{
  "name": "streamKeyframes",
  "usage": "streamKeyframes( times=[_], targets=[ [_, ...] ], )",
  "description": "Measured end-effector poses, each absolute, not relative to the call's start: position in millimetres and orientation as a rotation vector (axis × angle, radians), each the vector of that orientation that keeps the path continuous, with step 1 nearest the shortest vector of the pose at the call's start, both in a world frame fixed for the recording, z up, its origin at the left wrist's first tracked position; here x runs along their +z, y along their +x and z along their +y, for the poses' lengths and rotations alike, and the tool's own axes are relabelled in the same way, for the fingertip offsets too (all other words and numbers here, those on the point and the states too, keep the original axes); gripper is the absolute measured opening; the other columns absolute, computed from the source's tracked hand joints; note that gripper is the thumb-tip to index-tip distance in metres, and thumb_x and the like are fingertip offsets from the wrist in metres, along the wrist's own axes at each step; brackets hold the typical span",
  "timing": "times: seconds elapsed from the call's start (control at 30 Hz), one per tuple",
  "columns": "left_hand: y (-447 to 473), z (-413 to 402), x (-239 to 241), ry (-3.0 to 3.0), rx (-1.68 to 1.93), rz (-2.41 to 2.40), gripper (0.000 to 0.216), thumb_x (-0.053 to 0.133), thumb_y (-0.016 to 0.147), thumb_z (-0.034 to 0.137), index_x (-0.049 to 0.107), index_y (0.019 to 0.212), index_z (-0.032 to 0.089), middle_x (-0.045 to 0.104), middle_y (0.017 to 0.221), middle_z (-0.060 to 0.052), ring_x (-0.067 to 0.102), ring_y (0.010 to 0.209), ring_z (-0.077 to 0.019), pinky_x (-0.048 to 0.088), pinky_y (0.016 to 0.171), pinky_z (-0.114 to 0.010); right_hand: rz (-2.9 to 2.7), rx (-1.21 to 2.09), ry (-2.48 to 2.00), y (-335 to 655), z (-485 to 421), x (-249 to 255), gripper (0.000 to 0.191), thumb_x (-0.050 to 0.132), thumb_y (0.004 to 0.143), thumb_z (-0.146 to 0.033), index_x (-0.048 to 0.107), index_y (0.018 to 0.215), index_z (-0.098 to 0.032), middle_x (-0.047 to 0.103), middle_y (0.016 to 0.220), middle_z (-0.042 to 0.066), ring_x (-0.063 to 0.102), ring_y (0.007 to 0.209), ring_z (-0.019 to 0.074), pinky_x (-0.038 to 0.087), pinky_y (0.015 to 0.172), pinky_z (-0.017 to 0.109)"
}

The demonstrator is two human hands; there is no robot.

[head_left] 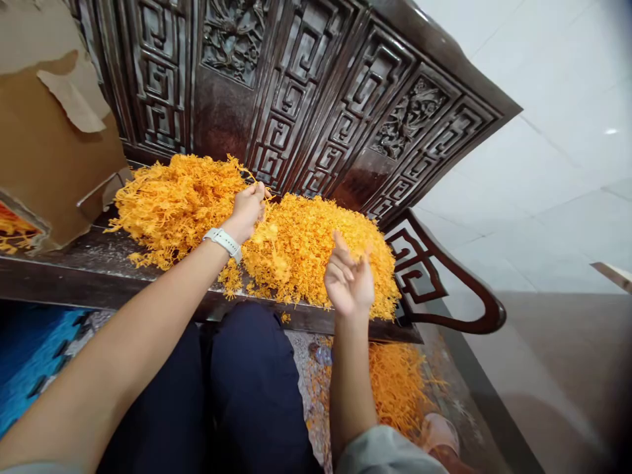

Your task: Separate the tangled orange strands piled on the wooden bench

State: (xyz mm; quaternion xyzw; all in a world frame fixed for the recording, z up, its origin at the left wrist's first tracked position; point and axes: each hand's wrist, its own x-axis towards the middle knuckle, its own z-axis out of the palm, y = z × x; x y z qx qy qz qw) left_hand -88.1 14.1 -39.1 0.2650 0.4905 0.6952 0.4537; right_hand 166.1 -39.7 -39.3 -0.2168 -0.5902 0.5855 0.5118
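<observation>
My left hand (251, 207), with a pale watch band at the wrist, is closed on a thin orange plastic sprig (247, 172) above a large pile of long, branching orange plastic pieces (178, 204). Over the front of a second pile of small, flower-like orange pieces (316, 230) hovers my right hand (349, 280). Its palm is turned up, with the index finger and thumb stretched out and apart and the other fingers half curled. I see nothing held in it. Both piles lie side by side on a dark carved wooden bench (89, 270) and touch in the middle.
A torn cardboard box (59, 145) stands on the bench at the left, with orange pieces showing through an opening. Behind rises the carved backrest (227, 112); a curved armrest (486, 313) bounds the right end. Orange strands (395, 382) lie on the floor by a foot.
</observation>
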Motion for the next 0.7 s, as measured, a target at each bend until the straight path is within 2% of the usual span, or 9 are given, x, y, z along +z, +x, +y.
streamKeyframes(
  times=[0.07, 0.17, 0.3, 0.37, 0.43, 0.5, 0.7],
  targets=[
    [-82.5, 9.1, -37.4, 0.660, 1.704, 1.208, 0.034, 0.049, 0.109, 0.034, 0.053, 0.078, 0.022, 0.030, 0.050, 0.008, 0.026, 0.040, -0.0084, 0.024, 0.044, -0.024, -1.321, 1.307, -0.784, 163.4, -17.9, -45.9, 0.048, 0.053, 0.097, -0.066, 0.070, 0.097, -0.021, 0.038, 0.063, -0.006, 0.018, 0.049, 0.0102, 0.019, 0.044, 0.028],
    [-65.0, 4.2, -34.9, 0.671, 1.678, 1.189, 0.034, 0.050, 0.109, 0.034, 0.053, 0.078, 0.021, 0.030, 0.052, 0.008, 0.025, 0.041, -0.0079, 0.022, 0.045, -0.025, -1.347, 0.986, -0.944, 151.7, -18.9, -54.9, 0.041, 0.056, 0.099, -0.060, 0.068, 0.109, -0.021, 0.052, 0.073, -0.001, 0.034, 0.053, 0.0110, 0.026, 0.049, 0.028],
    [-41.2, 3.0, -33.5, 0.663, 1.672, 1.207, 0.036, 0.047, 0.110, 0.034, 0.053, 0.077, 0.021, 0.028, 0.054, 0.008, 0.025, 0.044, -0.0090, 0.022, 0.046, -0.026, -1.941, 0.708, -0.928, 127.7, -36.0, -55.5, 0.043, 0.069, 0.096, -0.051, 0.064, 0.129, -0.024, 0.067, 0.101, 0.006, 0.052, 0.070, 0.0140, 0.043, 0.065, 0.031],
    [-34.5, 5.4, -34.7, 0.675, 1.693, 1.249, 0.037, 0.047, 0.110, 0.034, 0.053, 0.076, 0.021, 0.029, 0.055, 0.007, 0.026, 0.046, -0.0098, 0.023, 0.048, -0.027, -2.120, 0.589, -0.898, 118.2, -36.9, -56.0, 0.036, 0.070, 0.097, -0.048, 0.067, 0.122, -0.022, 0.068, 0.099, 0.006, 0.054, 0.073, 0.0150, 0.044, 0.069, 0.032],
    [-31.3, 9.8, -37.2, 0.715, 1.742, 1.282, 0.037, 0.049, 0.109, 0.031, 0.053, 0.074, 0.021, 0.033, 0.057, 0.006, 0.029, 0.049, -0.0106, 0.026, 0.050, -0.028, -2.166, 0.524, -0.870, 112.7, -36.9, -59.3, 0.027, 0.063, 0.102, -0.046, 0.068, 0.106, -0.020, 0.066, 0.085, 0.004, 0.054, 0.069, 0.0145, 0.042, 0.067, 0.032],
    [-29.4, 15.3, -40.6, 0.758, 1.806, 1.301, 0.038, 0.050, 0.108, 0.026, 0.052, 0.070, 0.021, 0.038, 0.060, 0.004, 0.034, 0.053, -0.0116, 0.032, 0.055, -0.028, -2.149, 0.444, -0.847, 110.6, -40.6, -64.1, 0.027, 0.057, 0.106, -0.041, 0.065, 0.095, -0.019, 0.063, 0.077, 0.001, 0.052, 0.064, 0.0128, 0.040, 0.064, 0.030],
    [-8.7, 27.1, -48.9, 0.903, 1.927, 1.335, 0.037, 0.052, 0.100, 0.011, 0.049, 0.065, 0.021, 0.054, 0.070, -0.001, 0.051, 0.070, -0.0151, 0.041, 0.071, -0.031, -1.931, 0.014, -0.756, 120.0, -59.6, -70.2, 0.016, 0.057, 0.106, -0.023, 0.068, 0.097, -0.017, 0.069, 0.079, 0.003, 0.061, 0.066, 0.0124, 0.043, 0.062, 0.028]
  ],
)
